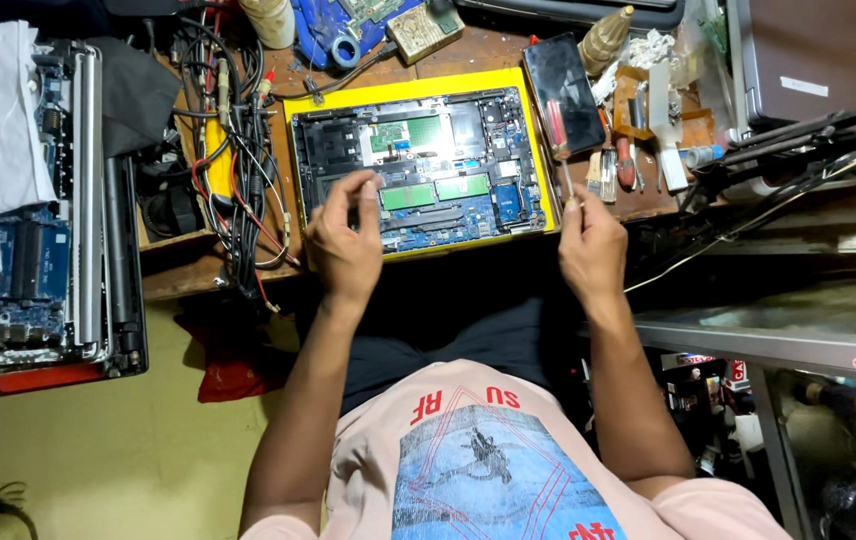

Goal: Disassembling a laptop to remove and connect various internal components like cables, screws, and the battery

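Centrally, an opened laptop [418,165] on a yellow mat [538,150], on the table [198,270]. Left hand [343,240] at the laptop's near left corner, fingers [358,195] pinched on something too small to tell. Right hand [591,245] just off its near right corner, fingers pinching a screwdriver [560,140].

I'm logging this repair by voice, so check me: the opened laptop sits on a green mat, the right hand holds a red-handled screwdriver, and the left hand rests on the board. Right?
Not quite. In the head view the mat under the opened laptop is yellow, not green. The right hand does hold the red-handled screwdriver, and the left hand rests on the board.
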